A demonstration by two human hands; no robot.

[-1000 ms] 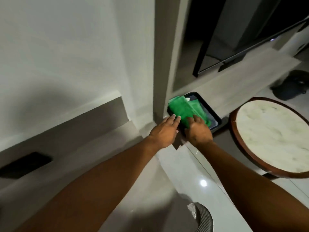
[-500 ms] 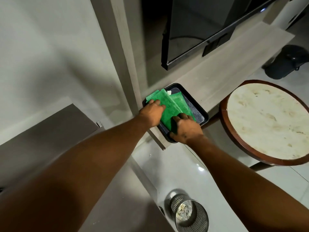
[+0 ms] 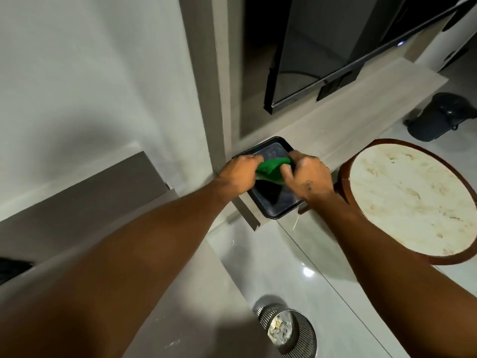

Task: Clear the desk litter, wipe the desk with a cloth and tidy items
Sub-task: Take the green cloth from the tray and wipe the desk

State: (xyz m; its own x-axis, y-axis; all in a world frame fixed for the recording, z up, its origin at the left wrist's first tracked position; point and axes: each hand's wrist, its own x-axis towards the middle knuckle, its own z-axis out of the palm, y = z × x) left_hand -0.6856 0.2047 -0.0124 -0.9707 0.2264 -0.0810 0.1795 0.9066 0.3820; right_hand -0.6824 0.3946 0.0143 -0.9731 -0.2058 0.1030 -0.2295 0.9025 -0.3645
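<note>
Walls (image 3: 85, 73) in pale grey fill the left of your view, and the floor (image 3: 296, 267) below is glossy light tile with one bright reflection; no brand, label or writing can be read anywhere; one dark screen (image 3: 322, 47) hangs above one long pale wood-grain shelf (image 3: 361, 109); one round table (image 3: 410, 200), marble-look top with a brown rim, stands on the right beside your right forearm; one dark grey bin (image 3: 441, 116) sits on the floor far right; one ribbed metal wastebasket (image 3: 286, 329) with pale crumpled litter inside stands at the bottom; one black rectangular tray (image 3: 271, 208) rests at the near end of the shelf, against the pillar; your two hands are over it, close together; your left hand (image 3: 238, 174) and your right hand (image 3: 307, 177) both pinch one green cloth (image 3: 271, 169), bunched between them and lifted above the tray floor.
</note>
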